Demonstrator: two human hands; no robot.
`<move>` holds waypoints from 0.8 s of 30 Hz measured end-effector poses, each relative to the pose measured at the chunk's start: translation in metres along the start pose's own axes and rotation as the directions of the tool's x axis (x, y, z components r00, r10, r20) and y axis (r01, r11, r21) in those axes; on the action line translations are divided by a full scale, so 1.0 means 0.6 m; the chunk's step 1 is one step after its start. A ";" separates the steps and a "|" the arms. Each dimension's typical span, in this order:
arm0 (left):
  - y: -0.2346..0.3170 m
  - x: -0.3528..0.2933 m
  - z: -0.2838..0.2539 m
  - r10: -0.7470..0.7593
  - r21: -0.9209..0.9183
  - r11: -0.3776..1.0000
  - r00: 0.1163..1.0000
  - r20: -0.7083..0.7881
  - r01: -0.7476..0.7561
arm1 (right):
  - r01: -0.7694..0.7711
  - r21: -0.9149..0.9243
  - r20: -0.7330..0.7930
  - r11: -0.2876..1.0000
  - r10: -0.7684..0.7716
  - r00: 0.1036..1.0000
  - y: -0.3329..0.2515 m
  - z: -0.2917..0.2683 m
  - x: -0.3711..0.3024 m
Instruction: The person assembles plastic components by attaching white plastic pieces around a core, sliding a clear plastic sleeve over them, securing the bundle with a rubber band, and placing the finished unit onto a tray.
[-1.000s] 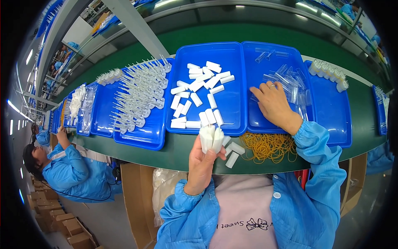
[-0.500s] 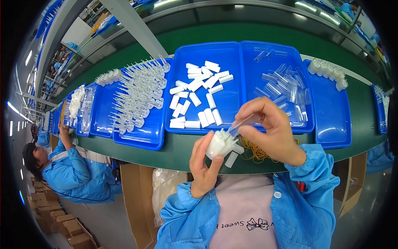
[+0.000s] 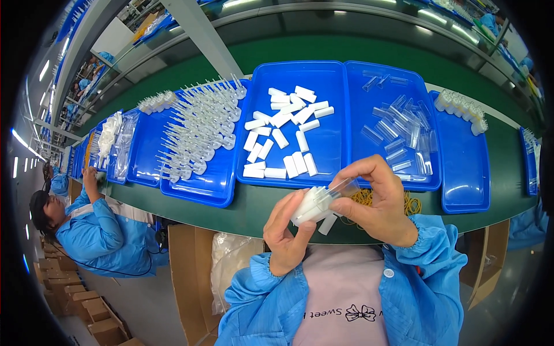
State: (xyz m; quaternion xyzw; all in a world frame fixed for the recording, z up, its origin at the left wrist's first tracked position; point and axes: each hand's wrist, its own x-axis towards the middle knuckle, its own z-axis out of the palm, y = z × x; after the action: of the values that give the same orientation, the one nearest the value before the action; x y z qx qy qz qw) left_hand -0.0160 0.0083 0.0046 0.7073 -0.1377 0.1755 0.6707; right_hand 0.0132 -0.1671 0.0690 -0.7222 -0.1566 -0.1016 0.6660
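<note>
My left hand (image 3: 285,235) is wrapped round a bundle of white plastic cylinders (image 3: 310,207) with thin prongs at its right end, held above the front edge of the table. Between thumb and fingers, my right hand (image 3: 381,202) pinches a clear plastic tube (image 3: 346,188) against that pronged end. Whether the tube sits over a prong or only touches it, I cannot tell. Just under the hands, a loose white piece (image 3: 328,224) lies on the green table. Yellow rubber bands (image 3: 412,203) are heaped behind my right hand, which partly hides them.
Beyond my hands, one blue tray (image 3: 329,138) holds white cylinders (image 3: 280,137), another (image 3: 360,164) clear tubes (image 3: 412,130). Clear stemmed parts (image 3: 202,130) fill a left tray; white bundles (image 3: 460,109) stand in the right one. A co-worker (image 3: 98,230) is at left, beside an open carton (image 3: 187,271).
My right hand has come down a little, bringing the clear tube up against the bundle's pronged end. The bundle has tipped toward the right. The whole view has shifted slightly.
</note>
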 end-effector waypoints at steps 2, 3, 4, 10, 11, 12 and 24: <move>0.000 0.001 0.001 -0.025 -0.003 1.000 1.000 -0.004 0.025 | 0.007 -0.051 -0.012 0.999 -0.008 1.000 0.003 0.000 0.001; 0.000 0.002 0.001 -0.057 -0.005 0.998 0.998 -0.006 0.057 | 0.093 -0.162 -0.021 0.982 -0.098 0.995 0.010 -0.002 0.001; 0.000 0.003 0.001 -0.049 -0.006 0.999 0.999 -0.007 0.049 | 0.174 -0.269 -0.022 0.947 -0.187 0.982 0.014 -0.003 0.000; -0.001 0.004 0.003 -0.078 -0.021 0.997 0.997 -0.010 0.078 | 0.068 -0.071 -0.103 0.995 -0.076 0.992 0.026 0.006 -0.012; -0.001 0.003 0.003 -0.070 -0.011 0.997 0.997 -0.009 0.070 | -0.109 0.191 -0.093 0.975 0.128 0.987 0.027 0.008 -0.014; -0.001 0.004 0.003 -0.063 0.000 0.998 0.998 -0.009 0.063 | -0.103 0.188 -0.098 0.977 0.123 0.988 0.029 0.005 -0.016; 0.012 0.011 0.003 0.208 0.237 0.947 0.976 0.060 -0.217 | -0.078 0.184 -0.099 0.980 0.098 0.990 0.040 0.009 -0.034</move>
State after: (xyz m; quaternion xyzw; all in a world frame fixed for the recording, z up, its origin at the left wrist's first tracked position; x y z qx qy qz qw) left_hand -0.0128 0.0065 0.0139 0.7677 -0.2023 0.2501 0.5543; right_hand 0.0024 -0.1652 0.0387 -0.6590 -0.0966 -0.0963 0.7397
